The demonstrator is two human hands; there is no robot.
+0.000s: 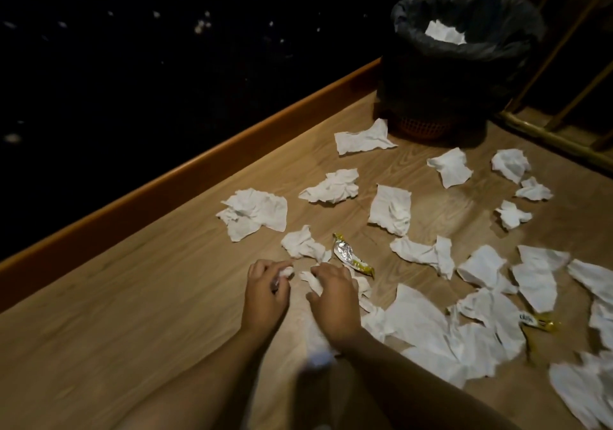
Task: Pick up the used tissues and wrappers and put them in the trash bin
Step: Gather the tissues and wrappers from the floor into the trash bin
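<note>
Several crumpled white tissues lie scattered over the wooden table, the nearest loose one just beyond my hands. My left hand is closed around a small wad of tissue. My right hand grips another tissue, with more tissue under its palm. A silver and yellow wrapper lies just past my right hand. A second yellow wrapper peeks out from under tissues at the right. The trash bin, lined with a black bag, stands at the far end and holds a tissue.
The table's raised orange edge runs diagonally along the left, with darkness beyond it. A bamboo-like railing borders the table at the far right, behind the bin. A larger heap of tissues covers the near right.
</note>
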